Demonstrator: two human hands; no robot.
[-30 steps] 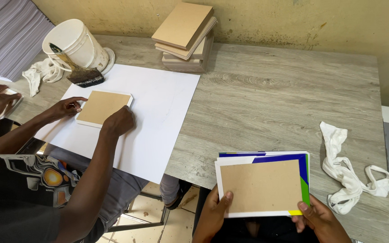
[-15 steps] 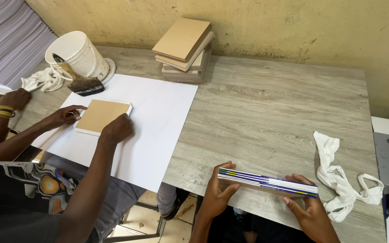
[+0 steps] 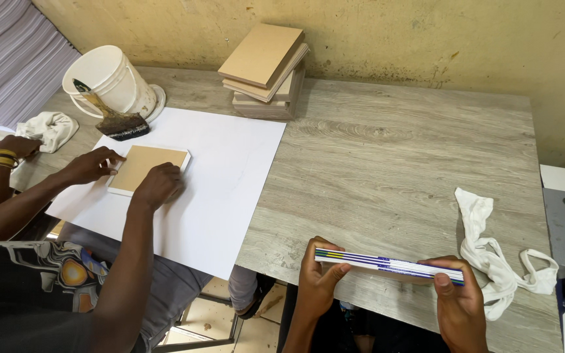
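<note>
Table [image 3: 393, 150] is showing grey wood-grain laminate, matt. Booklet stack [image 3: 387, 265] is looking like glossy paper covers. Rag [image 3: 492, 255] is reading as soft white cloth. Sheet [image 3: 230, 170] is appearing smooth, matt paper. Bucket [image 3: 109, 82] is looking plastic.

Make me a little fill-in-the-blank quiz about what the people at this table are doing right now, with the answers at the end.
1. The left hand and right hand hold a flat stack of booklets by its two ____.
2. A crumpled white ____ lies on the table just right of the right hand.
3. A co-worker's hands press a brown board onto a large white ____.
4. A dark brush leans against the white ____.

Answers: ends; cloth; sheet; bucket
</note>
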